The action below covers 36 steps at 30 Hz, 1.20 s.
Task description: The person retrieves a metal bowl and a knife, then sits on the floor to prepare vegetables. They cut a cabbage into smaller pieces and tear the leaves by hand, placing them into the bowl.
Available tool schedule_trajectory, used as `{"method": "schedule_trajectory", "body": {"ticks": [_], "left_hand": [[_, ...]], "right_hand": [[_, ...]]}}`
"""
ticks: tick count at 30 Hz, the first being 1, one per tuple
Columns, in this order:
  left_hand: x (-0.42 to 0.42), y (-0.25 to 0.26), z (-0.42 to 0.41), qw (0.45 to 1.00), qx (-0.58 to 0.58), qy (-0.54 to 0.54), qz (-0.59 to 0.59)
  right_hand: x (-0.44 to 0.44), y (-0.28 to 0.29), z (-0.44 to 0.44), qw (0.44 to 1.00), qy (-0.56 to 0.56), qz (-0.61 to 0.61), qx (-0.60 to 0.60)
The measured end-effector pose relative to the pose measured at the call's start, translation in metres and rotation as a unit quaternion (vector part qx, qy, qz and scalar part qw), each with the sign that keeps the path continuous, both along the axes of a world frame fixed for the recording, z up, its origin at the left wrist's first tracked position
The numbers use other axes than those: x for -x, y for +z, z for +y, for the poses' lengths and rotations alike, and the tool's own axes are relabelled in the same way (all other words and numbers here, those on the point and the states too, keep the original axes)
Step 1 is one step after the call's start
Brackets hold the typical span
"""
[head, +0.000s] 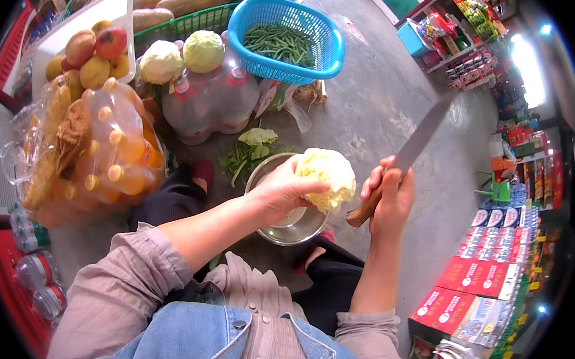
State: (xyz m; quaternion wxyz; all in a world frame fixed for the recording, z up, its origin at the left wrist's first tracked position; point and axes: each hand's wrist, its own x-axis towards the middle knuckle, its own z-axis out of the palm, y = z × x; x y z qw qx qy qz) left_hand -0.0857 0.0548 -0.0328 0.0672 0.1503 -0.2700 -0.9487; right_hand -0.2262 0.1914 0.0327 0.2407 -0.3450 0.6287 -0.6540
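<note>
My left hand [284,189] grips a pale yellow head of cabbage [327,176] from its left side. Beneath it, a stainless steel bowl [292,236] rests between my feet, partly hidden by my hand and the cabbage. My right hand [391,199] holds a large knife [421,138] by its wooden handle, the blade pointing up and away to the right, apart from the cabbage. Green leaves [254,156] lie on the floor just beyond the bowl. Two more cabbages [204,52] sit on plastic-wrapped bottles [209,97].
A blue plastic basket [335,60] holds green beans. At left are wrapped bottles of orange drink [127,171] and a white tray [129,5] near mangoes. A green crate [178,27] holds long gourds. Stacked red boxes [477,277] and shelves stand at right.
</note>
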Motion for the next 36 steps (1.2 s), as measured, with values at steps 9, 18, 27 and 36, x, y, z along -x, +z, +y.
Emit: {"method": "schedule_trajectory", "body": {"ticks": [9,18,27,36], "left_hand": [[0.011,0.015,-0.012,0.997,-0.035,0.037,-0.05],[0.026,0.01,-0.001,0.989,-0.074,0.082,-0.093],[0.022,0.013,0.001,0.986,-0.057,0.128,-0.088],[0.023,0.006,0.009,0.978,-0.125,0.126,-0.105]], "right_hand": [[-0.002,-0.035,0.038,0.896,-0.055,0.426,-0.113],[-0.005,-0.044,0.042,0.86,-0.019,0.5,-0.102],[-0.016,-0.054,0.032,0.866,-0.018,0.485,-0.121],[-0.025,-0.065,0.019,0.869,-0.058,0.472,-0.134]]}}
